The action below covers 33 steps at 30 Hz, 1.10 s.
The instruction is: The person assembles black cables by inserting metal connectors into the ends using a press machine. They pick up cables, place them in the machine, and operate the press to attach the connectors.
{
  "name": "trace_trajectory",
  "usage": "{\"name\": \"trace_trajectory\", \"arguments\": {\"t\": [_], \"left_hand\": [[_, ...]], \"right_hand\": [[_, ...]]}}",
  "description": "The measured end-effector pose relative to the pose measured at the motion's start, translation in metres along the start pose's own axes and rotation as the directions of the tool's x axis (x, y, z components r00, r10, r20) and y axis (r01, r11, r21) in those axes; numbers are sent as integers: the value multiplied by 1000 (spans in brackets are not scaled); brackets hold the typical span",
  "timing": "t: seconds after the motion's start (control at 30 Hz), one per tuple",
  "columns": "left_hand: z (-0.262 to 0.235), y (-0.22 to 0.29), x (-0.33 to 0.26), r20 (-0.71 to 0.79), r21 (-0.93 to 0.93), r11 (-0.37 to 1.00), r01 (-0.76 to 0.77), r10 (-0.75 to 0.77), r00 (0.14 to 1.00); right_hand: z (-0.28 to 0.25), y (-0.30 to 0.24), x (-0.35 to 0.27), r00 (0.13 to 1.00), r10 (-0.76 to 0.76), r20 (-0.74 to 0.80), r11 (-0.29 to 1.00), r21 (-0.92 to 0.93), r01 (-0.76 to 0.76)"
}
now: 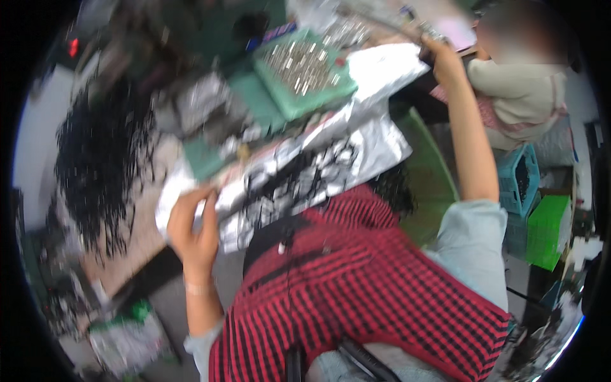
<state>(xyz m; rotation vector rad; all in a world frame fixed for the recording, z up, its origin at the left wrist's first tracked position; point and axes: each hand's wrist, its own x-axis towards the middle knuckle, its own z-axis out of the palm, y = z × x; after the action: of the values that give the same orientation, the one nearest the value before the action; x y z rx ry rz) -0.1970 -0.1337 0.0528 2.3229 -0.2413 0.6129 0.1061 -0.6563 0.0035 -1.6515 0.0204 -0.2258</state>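
Checked apron near. L hand appar. pinching silver sheet; R hand far right, can't tell. Prob. spreading step; next needs level hold.

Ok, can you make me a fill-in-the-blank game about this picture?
The foil sheet by the left hand is coloured ____.
The tray of shiny metal pieces is ____.
The checked apron is black and ____.
The crate near the other person is light ____.

Missing words: silver; green; red; blue.
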Motion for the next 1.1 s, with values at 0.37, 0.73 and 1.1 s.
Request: {"name": "trace_trajectory", "arguments": {"t": [0.37,0.73,1.1], "left_hand": [[2,15,-55,309,-26,978,209,-191,932],[44,4,-81,758,-356,930,86,234,609],[59,-5,-89,814,-315,907,279,107,571]], "right_hand": [[58,70,64,939,236,-249,956,233,-178],[-33,60,73,958,282,-45,883,403,-241],[137,-60,-207,961,-5,278,954,-286,88]]}}
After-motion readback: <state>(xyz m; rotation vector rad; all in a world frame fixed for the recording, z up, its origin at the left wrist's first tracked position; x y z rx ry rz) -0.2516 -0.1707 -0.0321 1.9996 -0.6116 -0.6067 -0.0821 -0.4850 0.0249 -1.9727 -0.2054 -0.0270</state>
